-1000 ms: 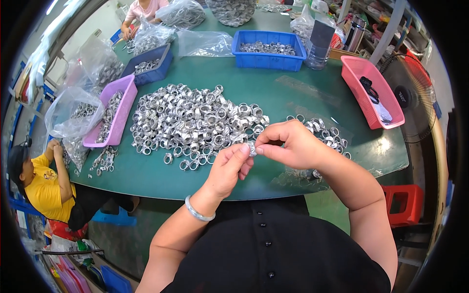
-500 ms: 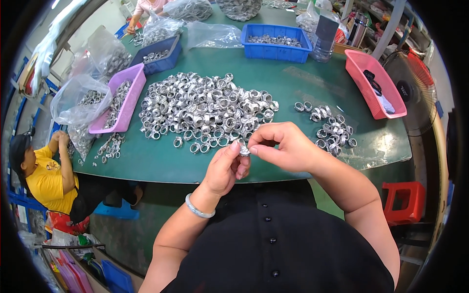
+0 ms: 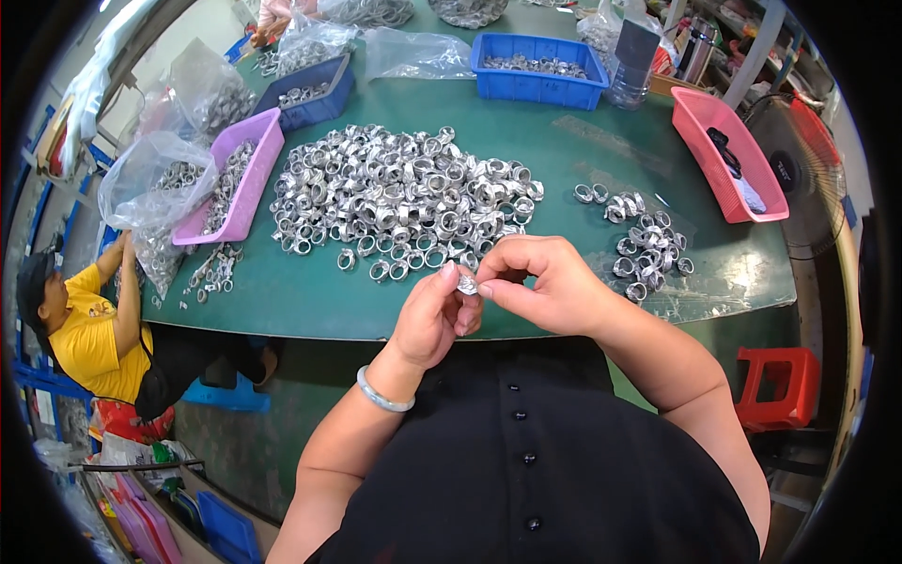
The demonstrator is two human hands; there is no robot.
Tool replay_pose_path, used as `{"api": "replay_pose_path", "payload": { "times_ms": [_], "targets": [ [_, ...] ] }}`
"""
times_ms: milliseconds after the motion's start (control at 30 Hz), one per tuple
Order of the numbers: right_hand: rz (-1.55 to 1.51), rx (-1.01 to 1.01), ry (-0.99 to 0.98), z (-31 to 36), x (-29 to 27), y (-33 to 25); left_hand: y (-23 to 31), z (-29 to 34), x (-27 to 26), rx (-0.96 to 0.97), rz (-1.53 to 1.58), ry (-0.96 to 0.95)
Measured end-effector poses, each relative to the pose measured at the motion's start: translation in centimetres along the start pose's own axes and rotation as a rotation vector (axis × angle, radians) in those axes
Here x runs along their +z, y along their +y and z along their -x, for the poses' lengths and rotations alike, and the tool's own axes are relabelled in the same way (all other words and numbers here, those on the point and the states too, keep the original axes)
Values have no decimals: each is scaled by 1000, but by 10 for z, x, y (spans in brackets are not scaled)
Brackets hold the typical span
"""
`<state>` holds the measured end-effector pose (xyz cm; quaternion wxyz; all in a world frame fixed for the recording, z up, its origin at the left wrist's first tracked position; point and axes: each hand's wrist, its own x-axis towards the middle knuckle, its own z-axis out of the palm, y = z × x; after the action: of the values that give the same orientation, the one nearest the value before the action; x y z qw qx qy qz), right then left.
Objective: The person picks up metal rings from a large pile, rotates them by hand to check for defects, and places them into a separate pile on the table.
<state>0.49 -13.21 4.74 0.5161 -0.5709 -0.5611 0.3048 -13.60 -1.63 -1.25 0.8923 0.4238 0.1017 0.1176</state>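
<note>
Wears a black shirt, plus a pale bangle on the left wrist. Holds a silver ring over the near side of a green table – gripped between thumb and curled fingers of the left hand, partly hidden by them. Pinches its right edge between thumb and index of the right hand.

Has a red stool to the right, beside the table. Faces a broad heap of similar silver rings just beyond the hands, scattered more thinly along the near edge. Has a much smaller pile to the right, well apart from the heap.

Has a purple tray left of the heap, holding small metal pieces, next to a clear bag. Has a co-worker in yellow at far left, with forearms raised near that bag.

Has a pink basket at right, containing something dark, in front of a fan. Farther off, shows a dark blue tray and a brighter blue tray – both filled with metal pieces – then a bottle and a flask. Shows, at the far edge, a person's pink sleeve, mostly cut off.
</note>
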Motion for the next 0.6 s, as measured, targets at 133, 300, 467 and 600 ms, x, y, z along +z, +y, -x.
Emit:
{"api": "replay_pose_path", "payload": {
  "times_ms": [133, 300, 467, 600],
  "targets": [
    [28, -30, 19, 0, 0, 7, 1, -2, 1, 39, -35, 27],
    [69, -117, 63, -3, 1, 19, 1, -5, -3, 93, -103, 45],
    [77, -92, 47, -7, -2, 26, 0, -7, -4, 46, -189, 195],
    [75, -62, 31, -11, -3, 30, 3, -8, -1, 39, -242, 251]
  ]
}}
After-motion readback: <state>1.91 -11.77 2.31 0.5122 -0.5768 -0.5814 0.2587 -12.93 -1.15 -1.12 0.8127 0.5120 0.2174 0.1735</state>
